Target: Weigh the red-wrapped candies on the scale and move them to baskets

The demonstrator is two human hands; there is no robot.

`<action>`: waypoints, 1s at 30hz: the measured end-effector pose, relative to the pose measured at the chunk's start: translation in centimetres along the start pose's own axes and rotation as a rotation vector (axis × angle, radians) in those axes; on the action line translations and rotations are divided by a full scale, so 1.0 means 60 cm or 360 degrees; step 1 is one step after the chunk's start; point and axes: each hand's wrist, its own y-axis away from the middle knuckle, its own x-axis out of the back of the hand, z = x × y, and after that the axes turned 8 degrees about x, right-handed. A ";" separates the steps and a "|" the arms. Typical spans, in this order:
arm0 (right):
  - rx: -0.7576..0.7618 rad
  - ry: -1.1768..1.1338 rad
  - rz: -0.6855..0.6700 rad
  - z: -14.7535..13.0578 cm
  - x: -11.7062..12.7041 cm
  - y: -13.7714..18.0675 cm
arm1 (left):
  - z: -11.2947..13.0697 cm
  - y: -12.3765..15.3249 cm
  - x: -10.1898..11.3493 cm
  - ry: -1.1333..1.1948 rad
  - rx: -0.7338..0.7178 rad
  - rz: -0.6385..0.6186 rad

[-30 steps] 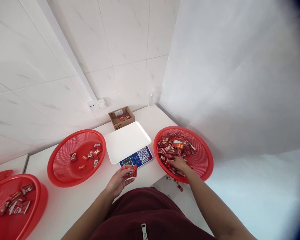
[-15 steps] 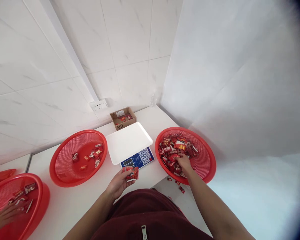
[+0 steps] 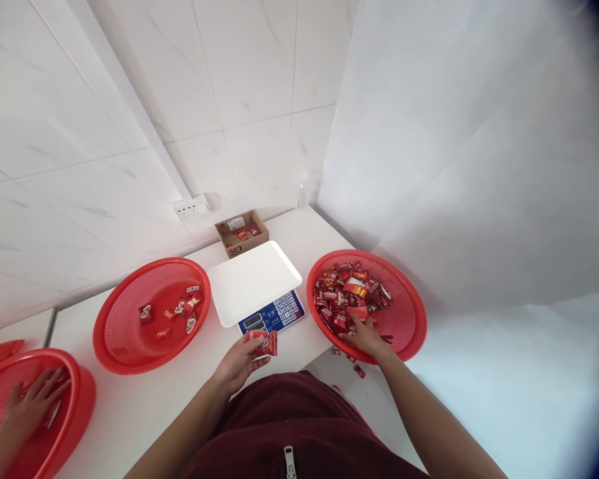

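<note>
My left hand (image 3: 238,362) is closed around a red wrapped snack packet (image 3: 263,342), held just in front of the blue keypad of a weighing scale (image 3: 279,311). The scale's white tray (image 3: 255,281) carries nothing. My right hand (image 3: 367,338) reaches into the right red mesh basket (image 3: 413,319), fingers apart and touching the heap of red wrapped snacks (image 3: 337,296). By its fingertips lies a red packet (image 3: 358,312), not visibly gripped.
Several wrapped snacks lie in another red basket (image 3: 124,319) left of the scale. A co-worker's hand (image 3: 27,412) is in a third basket (image 3: 82,399). A cardboard box (image 3: 249,247) stands behind the scale, a clear bottle (image 3: 301,197) by the wall. Dropped snacks (image 3: 359,371) lie below the table edge.
My right hand has shifted slightly down within the heap and its fingers have spread. My left hand keeps its packet in place. The co-worker's hand has moved up and right in its basket.
</note>
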 end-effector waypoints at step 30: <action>-0.0137 -0.1436 0.0082 -0.075 0.099 0.028 | 0.002 0.001 0.000 0.0073 -0.0080 0.0001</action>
